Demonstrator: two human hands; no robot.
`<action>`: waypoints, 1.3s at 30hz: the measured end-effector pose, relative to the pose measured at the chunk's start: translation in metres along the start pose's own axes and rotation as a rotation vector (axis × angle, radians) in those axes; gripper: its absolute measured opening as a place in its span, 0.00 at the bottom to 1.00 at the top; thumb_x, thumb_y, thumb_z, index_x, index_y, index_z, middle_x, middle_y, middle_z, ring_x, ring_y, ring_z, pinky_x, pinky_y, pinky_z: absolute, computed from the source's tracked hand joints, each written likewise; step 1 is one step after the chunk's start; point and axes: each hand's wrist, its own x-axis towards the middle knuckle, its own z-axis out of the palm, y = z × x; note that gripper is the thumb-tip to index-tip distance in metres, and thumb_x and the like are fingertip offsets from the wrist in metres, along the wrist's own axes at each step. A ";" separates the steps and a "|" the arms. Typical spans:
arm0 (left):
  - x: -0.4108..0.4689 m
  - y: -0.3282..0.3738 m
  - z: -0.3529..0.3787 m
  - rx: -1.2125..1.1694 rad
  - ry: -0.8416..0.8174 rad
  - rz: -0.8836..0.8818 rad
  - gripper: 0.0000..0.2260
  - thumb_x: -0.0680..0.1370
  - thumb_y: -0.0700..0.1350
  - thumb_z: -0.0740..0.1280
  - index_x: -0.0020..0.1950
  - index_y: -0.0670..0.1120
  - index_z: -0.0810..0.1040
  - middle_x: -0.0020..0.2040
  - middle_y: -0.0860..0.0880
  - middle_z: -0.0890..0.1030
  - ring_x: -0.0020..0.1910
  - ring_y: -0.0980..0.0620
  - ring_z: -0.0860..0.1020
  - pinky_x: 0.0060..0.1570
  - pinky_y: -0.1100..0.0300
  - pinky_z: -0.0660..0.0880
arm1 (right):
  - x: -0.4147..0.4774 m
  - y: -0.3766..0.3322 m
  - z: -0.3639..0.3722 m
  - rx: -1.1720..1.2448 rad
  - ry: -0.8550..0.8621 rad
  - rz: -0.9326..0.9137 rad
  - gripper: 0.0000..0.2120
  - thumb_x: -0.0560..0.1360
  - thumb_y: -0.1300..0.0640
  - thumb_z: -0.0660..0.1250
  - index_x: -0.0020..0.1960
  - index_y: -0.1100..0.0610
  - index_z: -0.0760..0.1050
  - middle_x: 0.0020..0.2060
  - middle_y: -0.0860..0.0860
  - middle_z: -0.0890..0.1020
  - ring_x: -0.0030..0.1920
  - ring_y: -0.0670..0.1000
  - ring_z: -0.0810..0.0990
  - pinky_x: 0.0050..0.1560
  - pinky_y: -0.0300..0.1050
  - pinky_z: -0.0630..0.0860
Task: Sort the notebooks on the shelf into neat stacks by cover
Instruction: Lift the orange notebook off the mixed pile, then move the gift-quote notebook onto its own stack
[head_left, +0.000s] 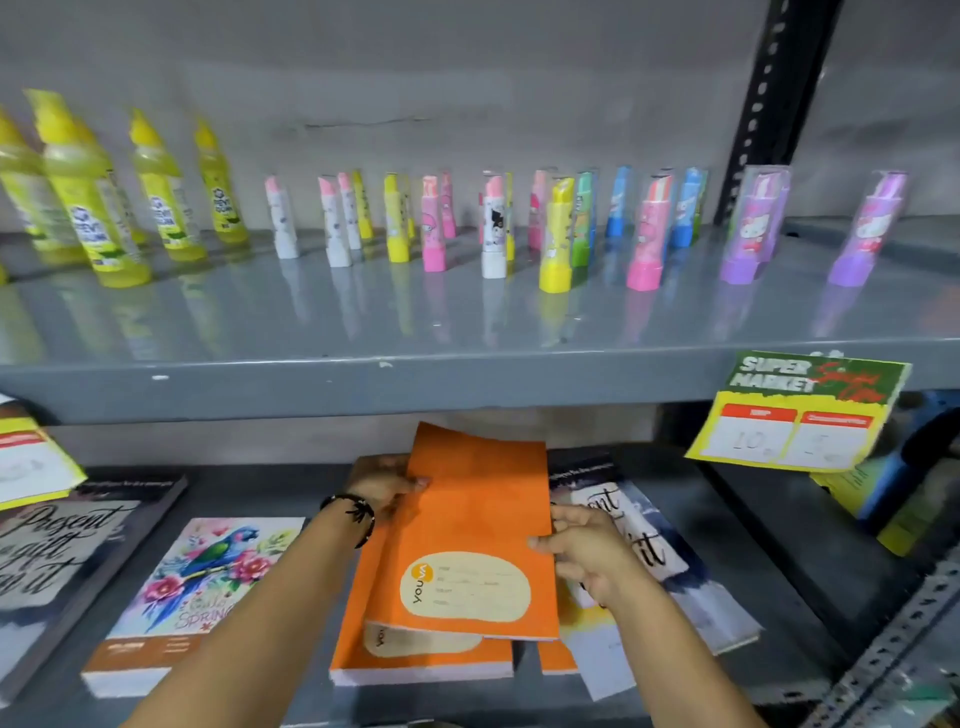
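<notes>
Orange notebook (467, 525): both hands hold it, over orange pile (415, 657)
Left hand (384, 486): fingers pinch far edge
Right hand (587, 551): fingers grip side
Left: parrot notebook (202, 587)
Right: black-writing notebook (670, 566)

**One head view, close on the lower shelf**

A single wide-angle camera sits above and just in front of the orange notebook (467, 540), facing forward and down at it. The notebook lies near, low in the middle of the frame. Both forearms enter from the bottom edge toward it. Above the notebook runs the upper shelf (363, 379), seen from slightly above, its lines bowed by the lens. Right of the notebook hangs a price tag (795, 415).
</notes>
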 end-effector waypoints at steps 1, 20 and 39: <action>-0.002 -0.005 -0.008 0.012 -0.003 -0.025 0.20 0.73 0.36 0.69 0.65 0.43 0.73 0.49 0.45 0.80 0.43 0.46 0.79 0.31 0.60 0.81 | 0.005 0.004 0.010 -0.021 -0.008 0.015 0.15 0.66 0.76 0.68 0.47 0.61 0.79 0.39 0.55 0.84 0.34 0.50 0.84 0.30 0.40 0.79; 0.010 -0.060 -0.035 0.528 0.215 -0.165 0.21 0.69 0.46 0.74 0.60 0.39 0.78 0.59 0.42 0.81 0.56 0.44 0.80 0.56 0.52 0.79 | 0.031 0.034 0.050 -0.702 0.060 0.037 0.25 0.65 0.61 0.75 0.61 0.62 0.75 0.56 0.57 0.81 0.57 0.55 0.78 0.60 0.48 0.75; 0.006 -0.006 0.157 0.591 -0.089 0.140 0.28 0.72 0.45 0.69 0.70 0.43 0.66 0.70 0.42 0.71 0.67 0.45 0.72 0.65 0.57 0.71 | -0.005 0.018 -0.077 -1.117 0.479 0.041 0.38 0.67 0.43 0.68 0.72 0.55 0.59 0.69 0.55 0.67 0.68 0.60 0.63 0.66 0.53 0.67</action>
